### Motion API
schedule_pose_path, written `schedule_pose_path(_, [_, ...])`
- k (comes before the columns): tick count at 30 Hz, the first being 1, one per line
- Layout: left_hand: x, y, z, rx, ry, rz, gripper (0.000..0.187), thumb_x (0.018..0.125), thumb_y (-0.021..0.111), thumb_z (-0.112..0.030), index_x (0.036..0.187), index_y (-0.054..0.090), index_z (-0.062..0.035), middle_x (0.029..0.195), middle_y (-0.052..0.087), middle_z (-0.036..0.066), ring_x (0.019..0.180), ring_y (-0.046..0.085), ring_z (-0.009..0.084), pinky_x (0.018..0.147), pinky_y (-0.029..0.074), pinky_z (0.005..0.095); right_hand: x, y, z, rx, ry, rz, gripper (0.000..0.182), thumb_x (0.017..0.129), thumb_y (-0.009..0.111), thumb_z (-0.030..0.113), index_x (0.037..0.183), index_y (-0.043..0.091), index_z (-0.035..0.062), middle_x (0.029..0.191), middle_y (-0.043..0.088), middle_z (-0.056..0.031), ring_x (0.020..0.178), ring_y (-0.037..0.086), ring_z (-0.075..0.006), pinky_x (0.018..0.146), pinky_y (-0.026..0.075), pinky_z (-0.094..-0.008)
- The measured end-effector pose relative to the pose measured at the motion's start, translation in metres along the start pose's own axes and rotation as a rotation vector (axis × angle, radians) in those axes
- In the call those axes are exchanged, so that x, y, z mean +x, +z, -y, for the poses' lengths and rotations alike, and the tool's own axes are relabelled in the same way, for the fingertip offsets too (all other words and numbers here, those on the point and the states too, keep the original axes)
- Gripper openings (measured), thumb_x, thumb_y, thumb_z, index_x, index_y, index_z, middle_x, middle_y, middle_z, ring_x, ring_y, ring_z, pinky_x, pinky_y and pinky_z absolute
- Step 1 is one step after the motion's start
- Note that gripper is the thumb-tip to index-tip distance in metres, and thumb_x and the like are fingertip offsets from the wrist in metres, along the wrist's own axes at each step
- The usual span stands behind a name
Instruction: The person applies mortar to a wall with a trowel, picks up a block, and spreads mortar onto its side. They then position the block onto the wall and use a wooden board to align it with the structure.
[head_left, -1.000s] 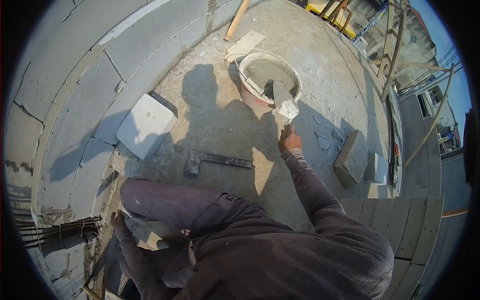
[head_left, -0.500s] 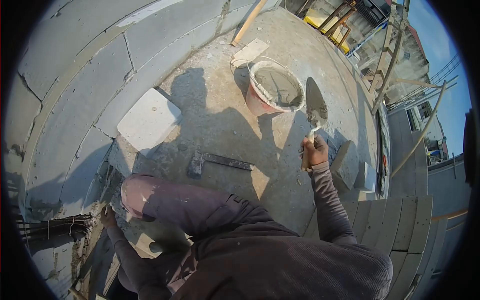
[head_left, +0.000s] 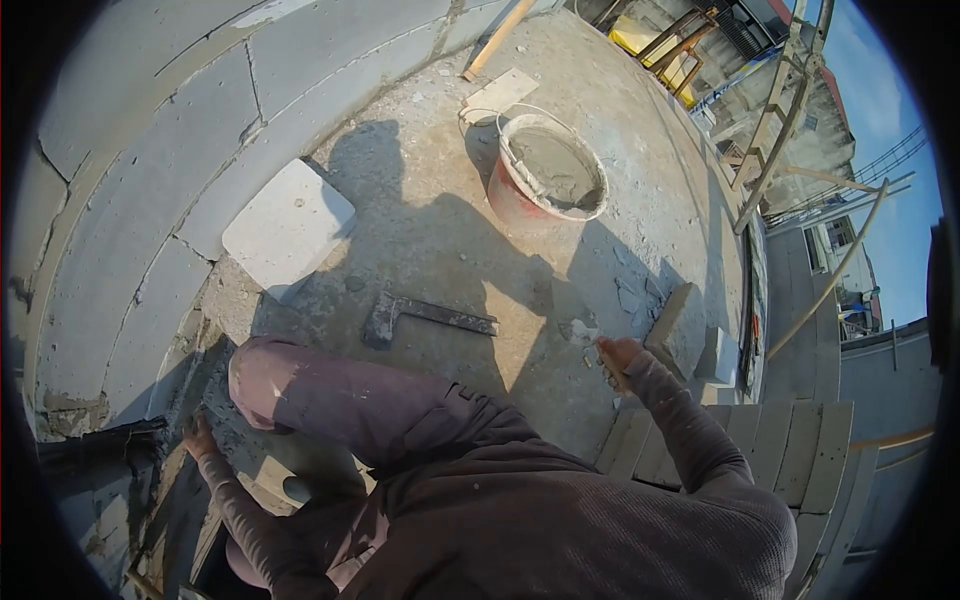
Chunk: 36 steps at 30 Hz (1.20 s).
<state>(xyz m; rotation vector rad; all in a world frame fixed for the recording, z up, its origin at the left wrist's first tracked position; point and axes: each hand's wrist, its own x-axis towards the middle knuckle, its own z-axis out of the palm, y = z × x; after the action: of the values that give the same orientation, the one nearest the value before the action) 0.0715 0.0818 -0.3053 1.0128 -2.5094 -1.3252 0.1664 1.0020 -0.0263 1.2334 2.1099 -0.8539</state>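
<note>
My right hand (head_left: 624,354) is closed round the handle of a trowel (head_left: 613,374), held low over the floor just left of a tilted grey block. The trowel's blade is hard to make out at this angle. Beside the rough, broken edge at the wall's foot is my left hand (head_left: 199,438), next to a dark gap (head_left: 100,450). Its fingers are small and shadowed, so their grip does not show. A mortar-smeared bucket (head_left: 512,198) of wet grey mortar stands ahead. On the floor before my knee lies a hammer-like metal tool (head_left: 430,315).
The grey block wall (head_left: 200,140) curves along the left, with a white plastic stool-like piece (head_left: 290,222) against it. To the right are a grey block (head_left: 676,330), a smaller white block (head_left: 720,358) and stacked blocks (head_left: 770,450). Wooden poles (head_left: 775,150) rise beyond the edge.
My right hand has drawn down toward me, bringing the trowel from beside the bucket to low over the floor. My left hand has shifted slightly in view, still at the wall's foot.
</note>
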Motion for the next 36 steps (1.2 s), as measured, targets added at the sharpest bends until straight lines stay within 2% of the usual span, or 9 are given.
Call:
schedule_pose_path(3, [-0.001, 0.008, -0.008, -0.020, -0.050, 0.043, 0.058, 0.093, 0.072, -0.032, 0.130, 0.060, 0.0107, 0.113, 0.072, 0.020, 0.095, 0.070, 0.0230, 0.079, 0.055, 0.0348, -0.041, -0.035, -0.002, -0.426, -0.246, -0.231, 0.061, 0.098, 0.057, 0.055, 0.082, 0.066, -0.0030, 0.064, 0.062, -0.0158, 0.053, 0.061, -0.0319, 0.053, 0.048, -0.0496])
schedule_pose_path(6, [0.017, 0.020, 0.013, -0.034, 0.015, 0.064, 0.059, 0.092, 0.073, -0.035, 0.129, 0.061, 0.0106, 0.114, 0.072, 0.020, 0.098, 0.071, 0.0239, 0.082, 0.056, 0.0353, -0.060, -0.106, 0.051, -0.629, -0.557, -0.547, 0.045, 0.097, 0.059, 0.042, 0.100, 0.062, -0.0034, 0.080, 0.068, -0.0273, 0.084, 0.069, -0.0461, 0.074, 0.053, -0.0512])
schedule_pose_path(9, [0.017, 0.027, 0.008, 0.051, -0.017, 0.068, 0.061, 0.091, 0.074, -0.037, 0.129, 0.061, 0.0097, 0.113, 0.073, 0.020, 0.101, 0.071, 0.0275, 0.086, 0.056, 0.0376, -0.062, -0.165, 0.135, -0.881, -0.552, -0.708, 0.035, 0.098, 0.059, 0.031, 0.117, 0.052, 0.0030, 0.085, 0.069, -0.0284, 0.083, 0.068, -0.0486, 0.073, 0.053, -0.0561])
schedule_pose_path(11, [0.014, 0.025, 0.009, 0.041, -0.009, 0.057, 0.061, 0.090, 0.074, -0.037, 0.129, 0.061, 0.0084, 0.113, 0.073, 0.021, 0.101, 0.072, 0.0291, 0.087, 0.056, 0.0388, -0.065, -0.192, 0.196, -1.207, -0.571, -0.817, 0.032, 0.095, 0.062, 0.027, 0.120, 0.056, 0.0085, 0.096, 0.072, -0.0228, 0.090, 0.071, -0.0413, 0.076, 0.055, -0.0513])
schedule_pose_path(14, [0.008, 0.017, 0.021, 0.058, -0.012, 0.043, 0.060, 0.089, 0.075, -0.035, 0.131, 0.062, 0.0057, 0.114, 0.072, 0.023, 0.103, 0.071, 0.0313, 0.089, 0.055, 0.0406, -0.049, -0.206, 0.275, -1.496, -0.637, -0.844, 0.022, 0.092, 0.063, 0.022, 0.107, 0.072, 0.0078, 0.097, 0.073, -0.0180, 0.091, 0.073, -0.0366, 0.077, 0.058, -0.0449])
schedule_pose_path(21, [-0.061, -0.032, 0.001, 0.135, 0.023, 0.049, 0.057, 0.092, 0.073, -0.031, 0.133, 0.059, 0.0070, 0.125, 0.067, 0.026, 0.112, 0.068, 0.0309, 0.091, 0.055, 0.0402, 0.026, -0.149, 0.367, -1.965, -0.517, -0.604, 0.018, 0.086, 0.073, 0.018, 0.099, 0.079, 0.0086, 0.096, 0.078, -0.0114, 0.093, 0.075, -0.0272, 0.079, 0.061, -0.0391])
schedule_pose_path(29, [-0.074, -0.058, 0.011, -0.016, 0.012, -0.009, 0.062, 0.097, 0.069, -0.029, 0.141, 0.049, 0.0098, 0.124, 0.068, 0.025, 0.113, 0.068, 0.0277, 0.093, 0.054, 0.0376, -0.015, -0.140, 0.370, -2.169, -0.512, -0.251, 0.026, 0.077, 0.080, 0.026, 0.096, 0.079, 0.0082, 0.095, 0.077, -0.0163, 0.092, 0.075, -0.0338, 0.080, 0.060, -0.0406])
schedule_pose_path(35, [-0.073, -0.060, -0.024, -0.013, 0.053, -0.038, 0.058, 0.099, 0.066, -0.029, 0.142, 0.049, 0.0061, 0.133, 0.063, 0.025, 0.121, 0.064, 0.0314, 0.100, 0.052, 0.0396, -0.021, -0.115, 0.412, -2.022, -0.406, -0.134, 0.028, 0.080, 0.074, 0.025, 0.098, 0.076, 0.0030, 0.084, 0.074, -0.0175, 0.081, 0.075, -0.0338, 0.070, 0.059, -0.0435])
schedule_pose_path(36, [-0.070, -0.059, -0.020, -0.022, 0.136, -0.059, 0.057, 0.100, 0.066, -0.029, 0.142, 0.050, 0.0049, 0.135, 0.061, 0.025, 0.123, 0.063, 0.0321, 0.102, 0.051, 0.0405, -0.015, -0.112, 0.418, -1.750, -0.254, -0.132, 0.029, 0.081, 0.074, 0.026, 0.099, 0.075, 0.0021, 0.081, 0.073, -0.0168, 0.076, 0.073, -0.0316, 0.065, 0.058, -0.0426])
